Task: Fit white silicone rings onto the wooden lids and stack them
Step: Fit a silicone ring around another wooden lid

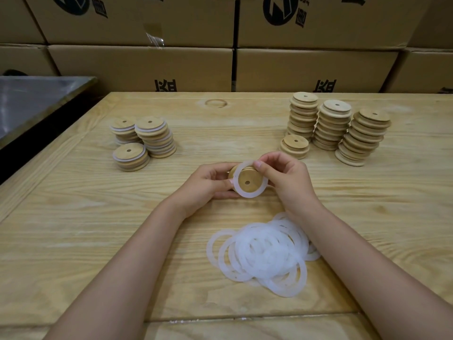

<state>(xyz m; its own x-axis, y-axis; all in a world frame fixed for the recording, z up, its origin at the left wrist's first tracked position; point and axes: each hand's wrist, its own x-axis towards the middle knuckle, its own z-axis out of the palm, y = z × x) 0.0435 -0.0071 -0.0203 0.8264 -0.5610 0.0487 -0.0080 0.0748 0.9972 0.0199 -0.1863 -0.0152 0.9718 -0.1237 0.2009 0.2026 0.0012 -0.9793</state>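
Note:
Above the table's middle I hold a round wooden lid [248,179] with a small centre hole, tilted toward me. A white silicone ring [250,195] sits around its raised face. My left hand [208,181] grips the lid from the left side. My right hand [285,176] pinches the ring at its top edge with thumb and fingers. A loose pile of white rings [263,251] lies on the table in front of me, partly under my right forearm.
Three stacks of ringed lids [143,141] stand at the left. Several taller stacks of plain wooden lids [335,126] stand at the right. The wooden table [98,217] runs back to a wall of cardboard boxes [191,65]. A grey metal tray [31,99] sits far left.

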